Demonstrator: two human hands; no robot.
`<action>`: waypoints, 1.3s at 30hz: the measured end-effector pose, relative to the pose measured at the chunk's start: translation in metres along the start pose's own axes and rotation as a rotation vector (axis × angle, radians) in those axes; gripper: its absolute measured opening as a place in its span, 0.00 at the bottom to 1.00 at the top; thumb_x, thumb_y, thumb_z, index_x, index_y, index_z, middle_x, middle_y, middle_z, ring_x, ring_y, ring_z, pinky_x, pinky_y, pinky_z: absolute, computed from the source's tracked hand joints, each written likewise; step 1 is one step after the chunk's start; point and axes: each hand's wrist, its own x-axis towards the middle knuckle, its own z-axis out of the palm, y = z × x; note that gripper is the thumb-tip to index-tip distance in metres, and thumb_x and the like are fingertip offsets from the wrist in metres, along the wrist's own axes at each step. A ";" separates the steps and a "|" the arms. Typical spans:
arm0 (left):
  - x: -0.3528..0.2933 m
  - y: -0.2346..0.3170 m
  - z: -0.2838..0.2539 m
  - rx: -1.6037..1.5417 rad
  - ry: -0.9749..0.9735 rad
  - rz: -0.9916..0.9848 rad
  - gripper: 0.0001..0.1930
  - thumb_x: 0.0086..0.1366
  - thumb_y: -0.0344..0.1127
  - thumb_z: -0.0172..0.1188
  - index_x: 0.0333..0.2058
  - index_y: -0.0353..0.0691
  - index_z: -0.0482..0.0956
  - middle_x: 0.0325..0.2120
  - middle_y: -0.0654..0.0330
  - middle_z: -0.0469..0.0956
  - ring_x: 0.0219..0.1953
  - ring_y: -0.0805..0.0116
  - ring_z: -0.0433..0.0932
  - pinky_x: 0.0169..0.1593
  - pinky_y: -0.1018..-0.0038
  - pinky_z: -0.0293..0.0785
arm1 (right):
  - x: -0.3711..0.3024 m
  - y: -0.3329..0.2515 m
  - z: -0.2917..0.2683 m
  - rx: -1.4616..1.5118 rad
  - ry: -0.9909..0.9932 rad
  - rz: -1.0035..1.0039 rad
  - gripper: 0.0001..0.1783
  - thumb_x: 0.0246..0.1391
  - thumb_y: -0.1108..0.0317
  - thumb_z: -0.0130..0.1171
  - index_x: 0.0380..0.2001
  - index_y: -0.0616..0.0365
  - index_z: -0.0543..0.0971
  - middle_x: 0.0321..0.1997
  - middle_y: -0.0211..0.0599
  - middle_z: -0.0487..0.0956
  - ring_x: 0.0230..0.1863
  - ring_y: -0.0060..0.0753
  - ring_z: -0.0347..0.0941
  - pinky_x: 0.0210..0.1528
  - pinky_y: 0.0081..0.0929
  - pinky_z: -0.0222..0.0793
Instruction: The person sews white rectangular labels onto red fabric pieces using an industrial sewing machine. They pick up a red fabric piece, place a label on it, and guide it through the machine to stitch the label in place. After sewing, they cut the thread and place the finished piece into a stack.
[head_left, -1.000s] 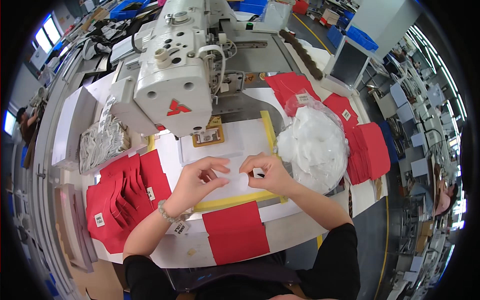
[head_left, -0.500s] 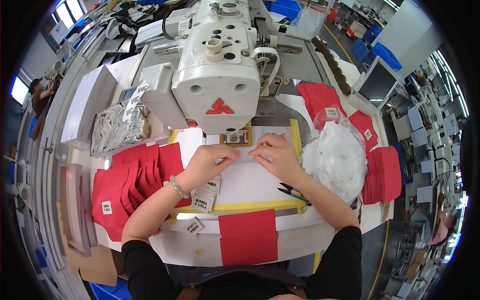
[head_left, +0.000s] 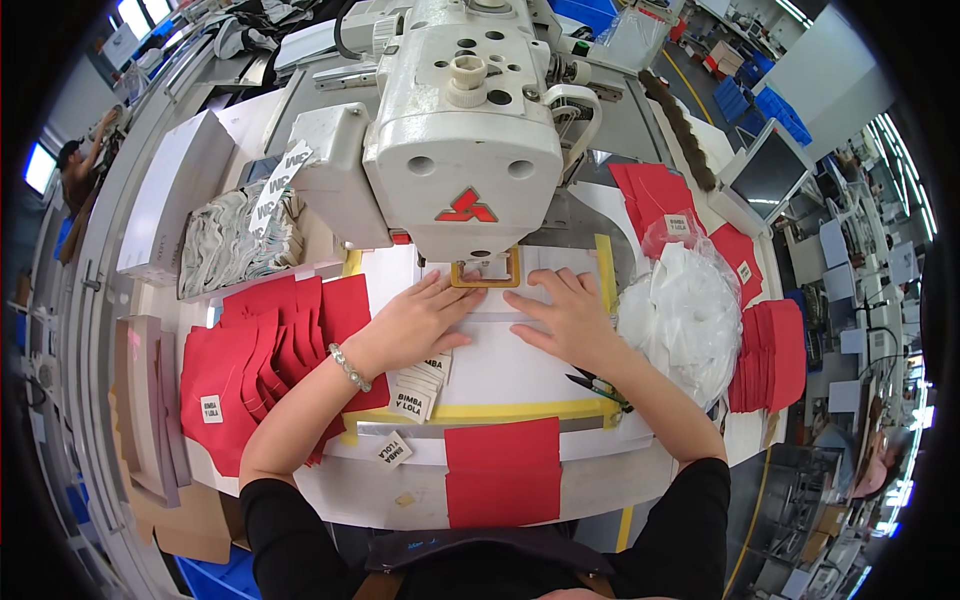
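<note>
Under the white sewing machine head (head_left: 460, 165), my left hand (head_left: 420, 318) lies flat on a white sheet (head_left: 490, 375). Its stretched fingers reach the lower left of a small gold-rimmed clamp frame (head_left: 516, 268). On the other side, my right hand (head_left: 565, 318) rests with fingers spread on the same sheet, fingertips just below and right of the frame. Neither hand shows anything held. Small printed labels (head_left: 412, 398) are piled below my left wrist, and a single label (head_left: 395, 450) lies nearer me. Black-tipped snips (head_left: 598, 388) sit below my right hand.
Red fabric pieces (head_left: 235, 360) are stacked at left, with another red stack (head_left: 770, 350) at right. One red piece (head_left: 502, 472) hangs over the front edge. A plastic bag with white contents (head_left: 680, 315), a monitor (head_left: 765, 175) and a box of bundled fabric strips (head_left: 235, 245) flank the machine.
Both hands have gone from pinched fingers raised before the clamp frame to fingers stretched out on the sheet. The whole view has shifted slightly.
</note>
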 end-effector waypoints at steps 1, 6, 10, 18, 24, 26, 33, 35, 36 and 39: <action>-0.001 0.000 0.000 0.011 0.019 -0.005 0.30 0.65 0.51 0.57 0.60 0.40 0.69 0.60 0.48 0.68 0.63 0.50 0.65 0.68 0.57 0.57 | 0.000 -0.001 0.000 -0.016 -0.005 0.008 0.24 0.48 0.53 0.66 0.50 0.42 0.81 0.49 0.33 0.71 0.47 0.35 0.66 0.45 0.35 0.54; -0.009 -0.002 -0.008 0.051 0.027 -0.098 0.32 0.66 0.55 0.55 0.61 0.39 0.68 0.60 0.41 0.66 0.67 0.49 0.59 0.70 0.56 0.53 | 0.002 -0.006 0.000 -0.037 -0.001 0.016 0.26 0.48 0.52 0.66 0.52 0.45 0.79 0.49 0.32 0.70 0.47 0.34 0.65 0.46 0.35 0.54; -0.013 0.004 -0.013 0.021 -0.002 -0.093 0.33 0.66 0.57 0.54 0.61 0.39 0.68 0.59 0.43 0.68 0.67 0.50 0.60 0.69 0.56 0.54 | 0.003 -0.009 0.000 -0.016 -0.009 0.036 0.27 0.48 0.52 0.66 0.52 0.47 0.79 0.49 0.32 0.70 0.47 0.34 0.65 0.45 0.35 0.54; -0.010 0.012 -0.011 0.087 -0.037 -0.015 0.40 0.63 0.63 0.53 0.63 0.36 0.65 0.60 0.51 0.69 0.66 0.55 0.62 0.68 0.54 0.56 | 0.000 -0.003 0.006 -0.031 0.006 0.052 0.26 0.47 0.51 0.66 0.51 0.47 0.79 0.51 0.34 0.70 0.49 0.37 0.66 0.45 0.37 0.56; -0.009 0.003 -0.014 0.081 -0.081 0.006 0.43 0.61 0.63 0.55 0.65 0.36 0.62 0.64 0.52 0.64 0.68 0.57 0.59 0.70 0.53 0.53 | 0.000 0.012 0.005 -0.069 0.028 0.017 0.24 0.49 0.48 0.64 0.48 0.42 0.79 0.50 0.36 0.69 0.47 0.38 0.65 0.45 0.36 0.56; -0.008 0.002 -0.016 0.093 -0.083 0.009 0.43 0.61 0.63 0.55 0.65 0.36 0.61 0.64 0.51 0.63 0.69 0.57 0.58 0.69 0.53 0.53 | 0.001 0.013 0.005 -0.079 0.023 0.019 0.23 0.49 0.47 0.64 0.48 0.41 0.79 0.50 0.36 0.69 0.48 0.38 0.64 0.45 0.37 0.55; -0.008 -0.003 -0.016 0.117 -0.074 -0.003 0.42 0.61 0.65 0.53 0.63 0.35 0.64 0.63 0.49 0.65 0.68 0.58 0.60 0.69 0.55 0.55 | 0.000 0.008 0.005 -0.054 -0.010 0.054 0.23 0.50 0.48 0.63 0.49 0.43 0.79 0.52 0.36 0.68 0.50 0.38 0.64 0.46 0.38 0.55; -0.007 -0.005 -0.016 0.130 -0.086 -0.006 0.42 0.62 0.65 0.52 0.62 0.35 0.64 0.63 0.48 0.65 0.68 0.57 0.60 0.69 0.55 0.54 | 0.000 0.007 0.005 -0.044 -0.022 0.065 0.24 0.50 0.48 0.64 0.49 0.44 0.79 0.53 0.36 0.68 0.50 0.39 0.64 0.47 0.38 0.55; -0.008 -0.006 -0.016 0.139 -0.091 -0.009 0.42 0.62 0.65 0.52 0.62 0.34 0.64 0.62 0.47 0.65 0.68 0.56 0.60 0.69 0.56 0.54 | 0.000 0.006 0.005 -0.048 -0.015 0.059 0.24 0.50 0.48 0.63 0.49 0.44 0.79 0.53 0.37 0.68 0.50 0.39 0.64 0.47 0.38 0.55; -0.009 -0.006 -0.015 0.113 -0.071 -0.027 0.43 0.60 0.64 0.55 0.63 0.34 0.62 0.63 0.46 0.63 0.69 0.54 0.58 0.70 0.55 0.52 | 0.001 0.004 0.004 -0.058 -0.007 0.054 0.24 0.51 0.48 0.63 0.49 0.45 0.79 0.54 0.37 0.68 0.50 0.38 0.64 0.47 0.38 0.55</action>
